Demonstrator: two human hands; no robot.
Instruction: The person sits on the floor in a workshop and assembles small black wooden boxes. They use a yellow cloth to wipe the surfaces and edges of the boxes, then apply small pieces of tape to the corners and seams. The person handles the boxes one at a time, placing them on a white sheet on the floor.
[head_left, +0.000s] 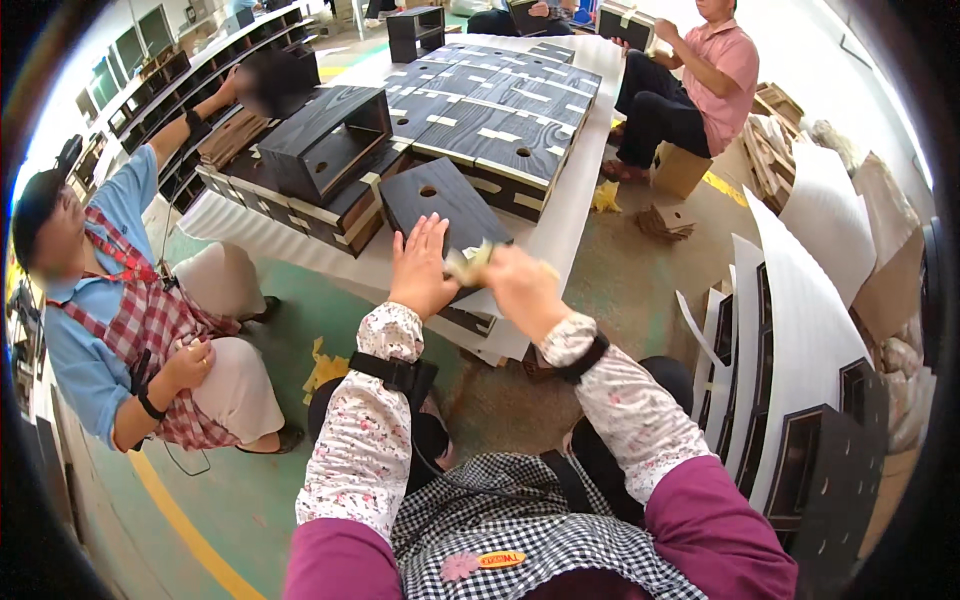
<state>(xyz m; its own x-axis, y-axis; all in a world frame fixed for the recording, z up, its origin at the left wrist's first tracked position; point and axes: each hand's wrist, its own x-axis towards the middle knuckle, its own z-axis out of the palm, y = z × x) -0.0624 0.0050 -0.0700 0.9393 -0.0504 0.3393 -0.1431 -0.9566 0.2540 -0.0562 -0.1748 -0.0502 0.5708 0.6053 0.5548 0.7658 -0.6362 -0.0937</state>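
Note:
A dark wood-grain box [440,200] with a round hole near its far end sits tilted at the near corner of the work surface. My left hand [422,272] lies on its near left part, fingers stretched out and pressing flat. Beside it my right hand [522,288], somewhat blurred, is closed around a crumpled strip of pale yellow masking tape [470,262] at the box's near edge. Whether the strip still sticks to the box I cannot tell. An open-fronted dark box [325,140] stands just beyond, on other boxes.
Taped dark boxes [500,100] cover the white-sheeted table [565,235]. A co-worker in a checked apron [160,320] sits at left, reaching toward the boxes; another in a pink shirt [715,80] sits at far right. Dark panels with white sheets [790,320] stand at right. Yellow tape scraps [325,370] litter the floor.

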